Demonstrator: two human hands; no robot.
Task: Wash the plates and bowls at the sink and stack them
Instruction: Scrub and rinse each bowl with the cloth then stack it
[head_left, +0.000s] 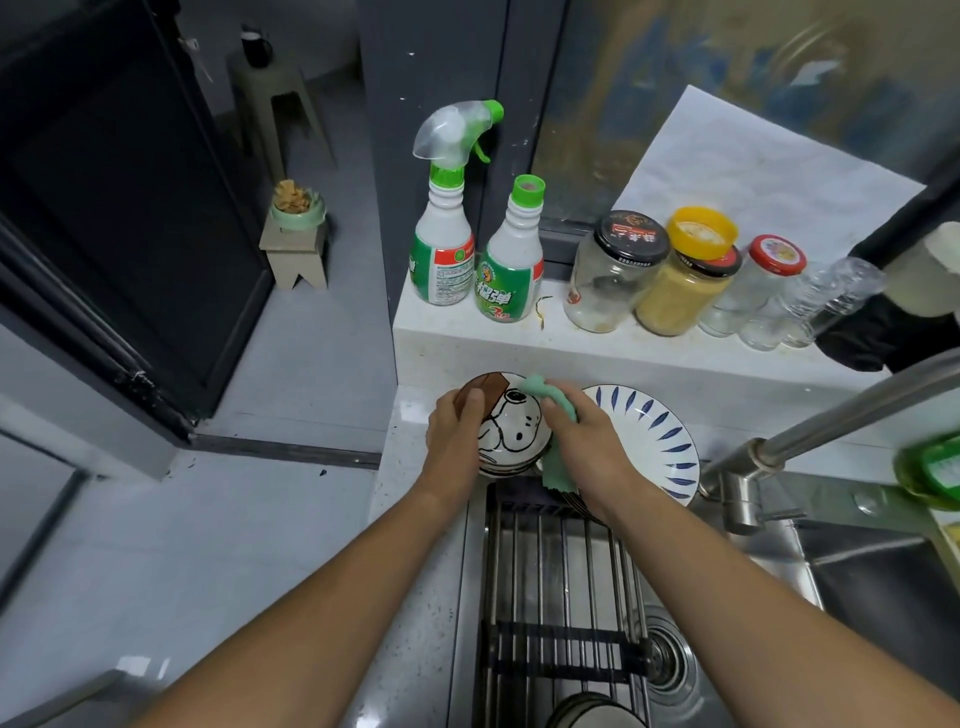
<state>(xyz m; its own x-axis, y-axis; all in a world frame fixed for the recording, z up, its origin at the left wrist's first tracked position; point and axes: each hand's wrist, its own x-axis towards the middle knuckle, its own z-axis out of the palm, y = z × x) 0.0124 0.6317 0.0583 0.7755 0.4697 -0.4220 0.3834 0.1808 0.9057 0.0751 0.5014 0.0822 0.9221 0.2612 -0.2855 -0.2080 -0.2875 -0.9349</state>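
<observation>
A white bowl with a cartoon dog drawing (511, 431) sits on top of a small stack of bowls on the counter behind the sink. My left hand (454, 428) grips its left rim. My right hand (582, 434) presses a green cloth (558, 470) against the bowl's right side. A white plate with blue leaf marks (654, 436) leans just to the right, partly hidden by my right wrist. Dark-rimmed dishes (587, 709) show at the bottom edge, under the rack.
A metal roll-up rack (561, 582) spans the sink (857, 582). The faucet (810, 436) reaches in from the right, with a green soap bottle (930, 470) beside it. Two spray bottles (467, 228) and several jars (680, 275) line the ledge behind.
</observation>
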